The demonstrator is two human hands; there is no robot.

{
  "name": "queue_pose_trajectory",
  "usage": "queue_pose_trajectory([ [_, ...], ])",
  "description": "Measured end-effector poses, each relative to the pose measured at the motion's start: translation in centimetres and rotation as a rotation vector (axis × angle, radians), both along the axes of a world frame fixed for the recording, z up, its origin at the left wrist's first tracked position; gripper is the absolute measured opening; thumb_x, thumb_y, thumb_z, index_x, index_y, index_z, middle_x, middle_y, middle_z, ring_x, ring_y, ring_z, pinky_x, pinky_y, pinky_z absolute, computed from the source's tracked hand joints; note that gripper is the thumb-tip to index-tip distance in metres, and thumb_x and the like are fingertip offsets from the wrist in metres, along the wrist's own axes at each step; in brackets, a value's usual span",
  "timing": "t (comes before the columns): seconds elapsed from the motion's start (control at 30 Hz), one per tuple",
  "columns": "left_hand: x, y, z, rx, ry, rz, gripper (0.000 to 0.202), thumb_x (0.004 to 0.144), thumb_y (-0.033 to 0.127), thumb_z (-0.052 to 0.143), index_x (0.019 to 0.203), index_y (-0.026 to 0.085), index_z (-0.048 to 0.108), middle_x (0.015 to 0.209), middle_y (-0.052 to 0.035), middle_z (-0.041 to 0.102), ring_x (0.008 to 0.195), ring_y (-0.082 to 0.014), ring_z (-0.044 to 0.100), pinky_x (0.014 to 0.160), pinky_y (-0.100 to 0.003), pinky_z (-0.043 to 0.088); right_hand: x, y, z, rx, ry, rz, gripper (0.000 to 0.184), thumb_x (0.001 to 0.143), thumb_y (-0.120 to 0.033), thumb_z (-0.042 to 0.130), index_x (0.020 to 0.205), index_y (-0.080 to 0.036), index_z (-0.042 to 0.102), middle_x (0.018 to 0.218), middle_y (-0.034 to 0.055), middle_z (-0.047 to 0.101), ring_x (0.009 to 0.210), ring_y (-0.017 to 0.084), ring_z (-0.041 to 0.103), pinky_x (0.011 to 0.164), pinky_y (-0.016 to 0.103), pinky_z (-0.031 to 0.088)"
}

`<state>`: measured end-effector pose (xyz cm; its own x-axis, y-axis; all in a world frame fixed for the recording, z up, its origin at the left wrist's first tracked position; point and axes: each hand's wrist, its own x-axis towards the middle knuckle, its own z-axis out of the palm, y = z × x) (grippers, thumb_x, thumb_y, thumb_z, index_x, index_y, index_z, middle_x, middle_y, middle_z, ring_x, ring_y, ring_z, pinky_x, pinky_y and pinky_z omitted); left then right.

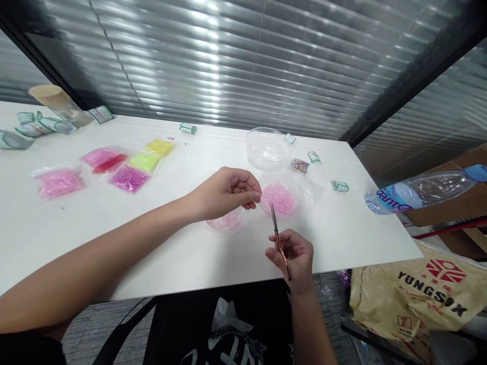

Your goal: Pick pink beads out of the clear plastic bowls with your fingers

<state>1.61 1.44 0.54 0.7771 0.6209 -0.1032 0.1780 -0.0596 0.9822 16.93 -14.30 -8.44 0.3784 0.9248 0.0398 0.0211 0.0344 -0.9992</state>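
My left hand [224, 195] hovers over a clear dish of pale pink beads [228, 222], its fingers pinched together on something too thin to make out. My right hand [292, 258] grips small copper-coloured scissors [277, 238], blades pointing up toward the left fingertips. Just beyond stands a second clear dish of pink beads [283, 198], and behind it an empty clear bowl [266, 148].
Bags of pink, magenta, red, green and yellow beads [125, 165] lie at the left of the white table [114, 238]. Small green-striped spools [340, 186] are scattered about. A water bottle [422, 191] lies at the right edge, above a printed tan bag [414, 296]. A cup [57, 101] stands far left.
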Motion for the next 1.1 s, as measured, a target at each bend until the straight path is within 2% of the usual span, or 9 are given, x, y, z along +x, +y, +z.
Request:
queue_pose_trajectory([
  [0.27, 0.6, -0.9, -0.5, -0.246, -0.008, -0.009, 0.007, 0.079, 0.019, 0.069, 0.079, 0.013, 0.065, 0.068, -0.0012, 0.07, 0.067, -0.0108, 0.067, 0.068, -0.025, 0.056, -0.3, 0.3, -0.1, -0.003, -0.024, 0.008, 0.027, 0.058, -0.033, 0.085, 0.068, -0.019, 0.064, 0.047, -0.0074, 0.045, 0.044, 0.009, 0.038, 0.042, 0.022, 0.035],
  [0.4, 0.7, -1.0, -0.7, -0.32, -0.013, 0.002, 0.006, 0.078, 0.017, 0.07, 0.077, 0.012, 0.066, 0.068, -0.0013, 0.071, 0.066, -0.0103, 0.068, 0.068, -0.024, 0.056, -0.3, 0.2, -0.3, 0.0, -0.02, 0.014, 0.028, 0.058, -0.034, 0.085, 0.069, -0.019, 0.064, 0.047, -0.0077, 0.044, 0.044, 0.008, 0.036, 0.042, 0.022, 0.035],
  [0.63, 0.7, -0.9, -0.5, -0.374, -0.011, 0.007, 0.004, 0.077, 0.015, 0.071, 0.077, 0.011, 0.068, 0.067, -0.0012, 0.071, 0.065, -0.009, 0.068, 0.067, -0.021, 0.056, -0.2, 0.2, -0.4, -0.016, -0.023, 0.014, 0.027, 0.058, -0.031, 0.086, 0.068, -0.019, 0.065, 0.047, -0.0079, 0.044, 0.044, 0.008, 0.037, 0.041, 0.021, 0.035],
  [0.9, 0.7, -1.2, -0.8, -0.409, -0.01, 0.012, 0.003, 0.078, 0.013, 0.069, 0.08, 0.011, 0.068, 0.069, -0.0021, 0.071, 0.066, -0.0099, 0.068, 0.069, -0.023, 0.057, -0.3, 0.4, -0.2, -0.024, -0.008, -0.029, 0.027, 0.058, -0.031, 0.086, 0.067, -0.019, 0.064, 0.047, -0.0076, 0.046, 0.044, 0.008, 0.039, 0.045, 0.022, 0.039],
  [1.1, 0.7, -1.5, -0.9, -0.383, -0.025, -0.01, 0.006, 0.079, 0.018, 0.069, 0.08, 0.012, 0.069, 0.071, -0.0018, 0.07, 0.07, -0.0103, 0.067, 0.074, -0.025, 0.057, -0.2, 0.2, -0.3, -0.014, -0.019, -0.002, 0.025, 0.059, -0.029, 0.085, 0.068, -0.019, 0.064, 0.047, -0.0082, 0.043, 0.044, 0.007, 0.035, 0.041, 0.02, 0.032],
])
